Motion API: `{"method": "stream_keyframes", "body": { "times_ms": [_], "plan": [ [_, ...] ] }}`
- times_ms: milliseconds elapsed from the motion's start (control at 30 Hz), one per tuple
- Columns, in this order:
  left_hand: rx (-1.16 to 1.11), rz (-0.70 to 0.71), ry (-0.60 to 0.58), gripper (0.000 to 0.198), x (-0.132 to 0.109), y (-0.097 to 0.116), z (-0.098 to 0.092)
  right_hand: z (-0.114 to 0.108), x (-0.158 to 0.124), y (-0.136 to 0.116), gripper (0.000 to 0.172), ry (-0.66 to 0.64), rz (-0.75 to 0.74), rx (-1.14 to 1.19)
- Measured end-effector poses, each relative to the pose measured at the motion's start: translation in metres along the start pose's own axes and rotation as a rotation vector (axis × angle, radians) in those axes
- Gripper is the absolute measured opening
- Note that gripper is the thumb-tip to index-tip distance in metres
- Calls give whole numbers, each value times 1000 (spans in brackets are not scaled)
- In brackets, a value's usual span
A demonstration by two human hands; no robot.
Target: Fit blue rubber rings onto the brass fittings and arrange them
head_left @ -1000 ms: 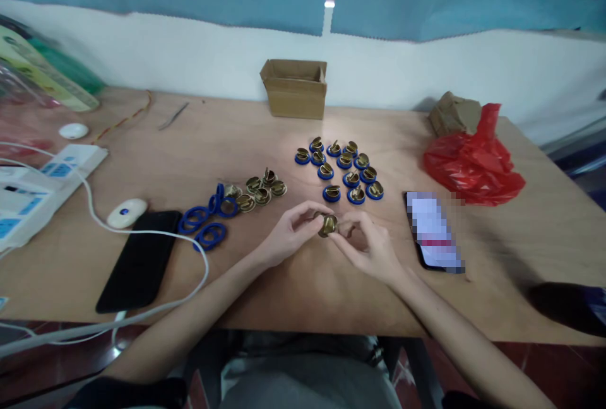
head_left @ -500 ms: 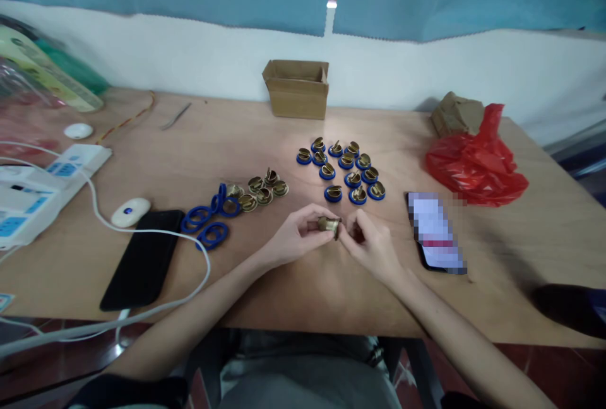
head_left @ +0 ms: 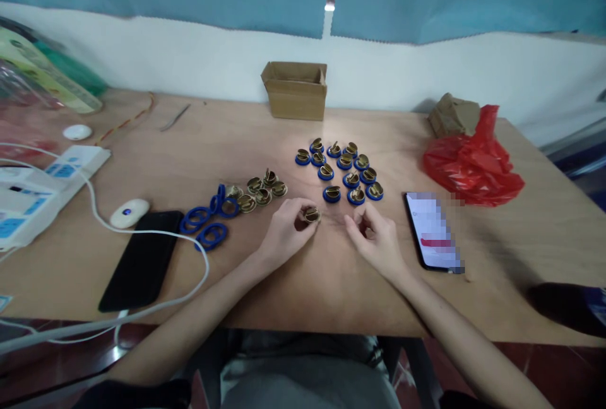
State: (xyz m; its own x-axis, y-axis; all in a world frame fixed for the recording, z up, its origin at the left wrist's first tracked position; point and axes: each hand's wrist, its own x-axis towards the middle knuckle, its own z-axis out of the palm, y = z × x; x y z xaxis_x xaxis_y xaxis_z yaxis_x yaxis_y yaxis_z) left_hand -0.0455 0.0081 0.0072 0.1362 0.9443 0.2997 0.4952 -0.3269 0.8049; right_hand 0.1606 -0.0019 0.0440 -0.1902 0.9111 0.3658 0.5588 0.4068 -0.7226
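My left hand [head_left: 287, 229] pinches a round brass-coloured metal piece [head_left: 311, 214] between thumb and fingertips, low over the table. My right hand [head_left: 376, 238] is apart from it to the right, its fingers loosely curled, a small gap showing between thumb and index finger and nothing visible in them. Just left of my left hand lie several similar bare brass pieces [head_left: 261, 195], with loose blue rings [head_left: 211, 236] beside them. Beyond my right hand stands a group of brass pieces seated in blue rings [head_left: 351, 179], their round flaps tilted up.
On the left are a dark phone [head_left: 142, 264], a white cable [head_left: 206, 264], a white round gadget [head_left: 130, 213] and a power strip [head_left: 71, 169]. A cardboard box [head_left: 297, 100] stands at the back. Rightward are a lit phone [head_left: 433, 232] and a red plastic bag [head_left: 473, 169].
My hands have moved apart. The brass piece, earlier held between both hands, has shifted left in my left hand, and my right hand has let go of it.
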Motion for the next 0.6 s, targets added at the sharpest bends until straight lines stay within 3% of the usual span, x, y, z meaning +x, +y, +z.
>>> {"method": "stream_keyframes", "body": {
  "times_ms": [167, 300, 400, 600],
  "plan": [
    [236, 86, 18, 27, -1, -5, 0, 0, 0, -1, 24, -17, -1, -18],
    [308, -39, 171, 41, 3, -12, -1, 0, 0, -1, 25, -26, 11, -10],
    [322, -108, 174, 39, 10, -20, -2, 0, 0, 1, 25, -31, 13, -13],
    [280, 170, 73, 50, 14, -28, 0, 2, -1, 2, 25, -84, -47, -24]
  ]
}}
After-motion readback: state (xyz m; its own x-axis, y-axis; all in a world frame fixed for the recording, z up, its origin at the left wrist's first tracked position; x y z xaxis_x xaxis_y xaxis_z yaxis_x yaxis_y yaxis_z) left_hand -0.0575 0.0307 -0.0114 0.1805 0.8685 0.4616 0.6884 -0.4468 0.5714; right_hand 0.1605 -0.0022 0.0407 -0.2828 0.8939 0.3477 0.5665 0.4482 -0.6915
